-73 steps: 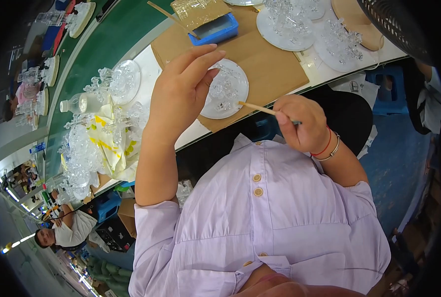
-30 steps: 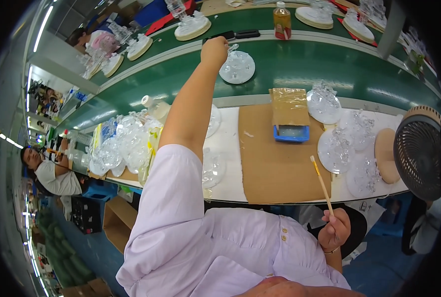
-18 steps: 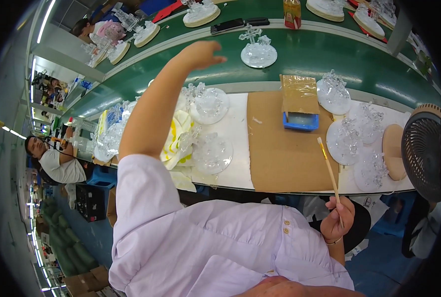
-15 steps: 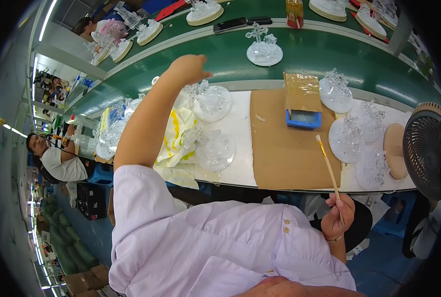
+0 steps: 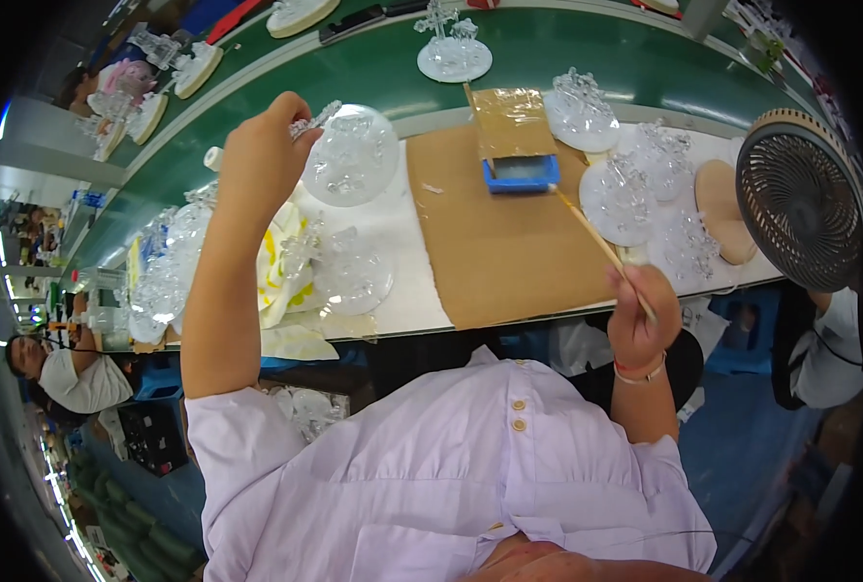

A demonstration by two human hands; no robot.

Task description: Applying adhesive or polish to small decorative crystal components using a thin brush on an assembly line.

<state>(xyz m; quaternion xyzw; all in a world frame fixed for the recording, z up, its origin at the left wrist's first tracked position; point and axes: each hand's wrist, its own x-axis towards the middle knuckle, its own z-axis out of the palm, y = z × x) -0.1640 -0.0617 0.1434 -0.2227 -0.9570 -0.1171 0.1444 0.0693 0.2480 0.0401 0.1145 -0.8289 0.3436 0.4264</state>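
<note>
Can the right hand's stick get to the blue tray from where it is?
Probably yes. The right hand holds the thin stick with its tip right beside the blue tray, and only bare brown board lies between.

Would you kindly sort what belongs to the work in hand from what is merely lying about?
In hand:
left hand holding a clear glass disc
right hand holding a thin wooden stick
blue tray

Lying about:
desk fan
wooden disc

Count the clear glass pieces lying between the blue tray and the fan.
4, possibly more overlapping: one behind the blue tray, one by the stick's tip, one and one nearer the fan.
</note>
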